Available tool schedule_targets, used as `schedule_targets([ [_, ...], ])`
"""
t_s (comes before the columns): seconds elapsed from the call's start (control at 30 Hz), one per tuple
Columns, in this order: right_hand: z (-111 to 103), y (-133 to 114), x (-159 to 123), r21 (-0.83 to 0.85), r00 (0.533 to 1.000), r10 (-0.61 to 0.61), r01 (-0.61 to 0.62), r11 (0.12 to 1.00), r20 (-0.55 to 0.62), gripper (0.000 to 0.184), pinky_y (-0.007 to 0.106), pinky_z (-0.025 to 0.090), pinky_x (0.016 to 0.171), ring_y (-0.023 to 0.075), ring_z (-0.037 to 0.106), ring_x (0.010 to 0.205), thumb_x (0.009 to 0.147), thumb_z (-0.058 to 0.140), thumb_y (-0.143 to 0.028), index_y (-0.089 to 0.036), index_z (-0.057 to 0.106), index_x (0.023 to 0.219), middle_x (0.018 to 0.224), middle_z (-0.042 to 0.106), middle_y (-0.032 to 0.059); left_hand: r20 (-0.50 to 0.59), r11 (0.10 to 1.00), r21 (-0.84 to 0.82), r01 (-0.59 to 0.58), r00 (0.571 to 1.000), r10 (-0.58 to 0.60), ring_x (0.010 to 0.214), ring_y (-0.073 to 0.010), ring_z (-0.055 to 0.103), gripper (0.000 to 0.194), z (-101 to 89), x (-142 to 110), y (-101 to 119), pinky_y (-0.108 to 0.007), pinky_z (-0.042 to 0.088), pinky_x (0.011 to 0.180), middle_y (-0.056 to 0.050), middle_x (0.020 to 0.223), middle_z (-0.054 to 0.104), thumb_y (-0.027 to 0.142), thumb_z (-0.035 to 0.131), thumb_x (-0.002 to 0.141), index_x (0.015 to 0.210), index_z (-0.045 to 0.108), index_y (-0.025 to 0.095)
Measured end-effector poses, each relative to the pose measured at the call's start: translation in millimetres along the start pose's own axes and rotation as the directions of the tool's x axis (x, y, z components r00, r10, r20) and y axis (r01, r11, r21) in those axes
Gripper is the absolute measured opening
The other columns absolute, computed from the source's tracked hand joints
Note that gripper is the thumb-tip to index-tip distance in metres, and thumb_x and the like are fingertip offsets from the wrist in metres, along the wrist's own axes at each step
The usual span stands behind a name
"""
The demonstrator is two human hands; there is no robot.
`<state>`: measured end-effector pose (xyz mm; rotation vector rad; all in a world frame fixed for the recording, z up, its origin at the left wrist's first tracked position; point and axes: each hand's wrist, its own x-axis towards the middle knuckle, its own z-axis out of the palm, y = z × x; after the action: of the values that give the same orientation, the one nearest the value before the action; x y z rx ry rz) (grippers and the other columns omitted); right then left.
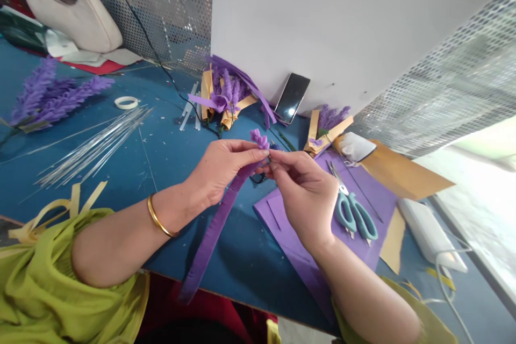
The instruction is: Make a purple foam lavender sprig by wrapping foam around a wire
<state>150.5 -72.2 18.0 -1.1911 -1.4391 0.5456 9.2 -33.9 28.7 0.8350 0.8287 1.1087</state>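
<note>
My left hand [223, 167] is closed on a long purple fringed strip [213, 231] that hangs down past the table's front edge. Its top is rolled into a small purple flower spike [260, 140] just above my fingertips. My right hand [304, 188] pinches the base of that spike, where a thin stem may be; the stem itself is hidden by the fingers. Both hands meet over the blue table [169, 150]. A gold bangle [158, 219] circles my left wrist.
Teal scissors [355, 212] lie on purple sheets [363, 193] to the right. Thin wires [97, 145] and a tape roll [126, 102] lie at left, beside finished purple flowers [52, 94]. A phone [292, 98] leans on a white board; a white power bank [431, 234] sits far right.
</note>
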Motion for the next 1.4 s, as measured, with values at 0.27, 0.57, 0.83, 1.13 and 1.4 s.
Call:
schedule_targets([
  [0.27, 2.0, 0.2, -1.0, -0.255, 0.982, -0.185, 0.174, 0.951, -0.022, 0.023, 0.028, 0.056, 0.065, 0.0136, 0.066, 0.071, 0.085, 0.06, -0.01, -0.024, 0.077, 0.092, 0.081, 0.07, 0.0009, -0.067, 0.999, 0.026, 0.026, 0.997, -0.024, 0.065, -0.014, 0.067, 0.011, 1.2, -1.0, -0.9, -0.027, 0.053, 0.069, -0.004, 0.067, 0.07, 0.019, 0.079, 0.068, 0.075, 0.074, 0.011],
  [0.57, 2.7, 9.9, 0.5, -0.336, 0.968, -0.251, 0.239, 0.911, 0.009, 0.025, 0.029, 0.056, 0.066, 0.0148, 0.067, 0.072, 0.086, 0.058, -0.012, -0.027, 0.077, 0.094, 0.084, 0.07, 0.0015, -0.076, 0.999, 0.028, 0.041, 0.996, -0.039, 0.062, -0.0124, 0.065, 0.009, 1.0, 1.3, -3.8, -0.025, 0.051, 0.066, -0.003, 0.064, 0.069, 0.018, 0.08, 0.066, 0.069, 0.073, 0.012],
  [0.83, -1.1, 5.1, 4.6, -0.224, 0.993, -0.12, 0.115, 0.968, -0.006, 0.019, 0.028, 0.055, 0.066, 0.014, 0.067, 0.07, 0.085, 0.061, -0.013, -0.023, 0.076, 0.092, 0.08, 0.07, 0.0009, 0.008, 0.998, 0.061, 0.024, 1.0, -0.025, 0.069, -0.0161, 0.067, 0.018, -2.0, -0.5, -1.1, -0.027, 0.05, 0.066, -0.003, 0.066, 0.068, 0.032, 0.078, 0.072, 0.074, 0.074, 0.014],
  [1.13, 1.6, 6.2, 1.7, -0.206, 0.993, -0.113, 0.115, 0.972, 0.023, 0.019, 0.027, 0.056, 0.063, 0.0133, 0.067, 0.068, 0.084, 0.061, -0.011, -0.022, 0.076, 0.088, 0.08, 0.068, 0.0007, -0.085, 0.999, 0.04, 0.014, 0.996, -0.011, 0.061, -0.0094, 0.059, 0.015, -0.1, 2.6, -3.2, -0.023, 0.046, 0.061, 0.0, 0.064, 0.066, 0.019, 0.084, 0.062, 0.068, 0.072, 0.012],
  [1.4, -0.9, 5.7, 5.6, -0.294, 0.972, -0.23, 0.204, 0.934, -0.056, 0.019, 0.025, 0.055, 0.061, 0.0108, 0.065, 0.066, 0.085, 0.061, -0.011, -0.023, 0.075, 0.089, 0.078, 0.068, -0.0011, 0.01, 0.999, 0.028, 0.021, 1.0, -0.021, 0.071, -0.0134, 0.067, 0.024, -1.9, 0.8, -1.8, -0.025, 0.049, 0.066, -0.002, 0.075, 0.072, 0.021, 0.088, 0.06, 0.079, 0.076, 0.015],
])
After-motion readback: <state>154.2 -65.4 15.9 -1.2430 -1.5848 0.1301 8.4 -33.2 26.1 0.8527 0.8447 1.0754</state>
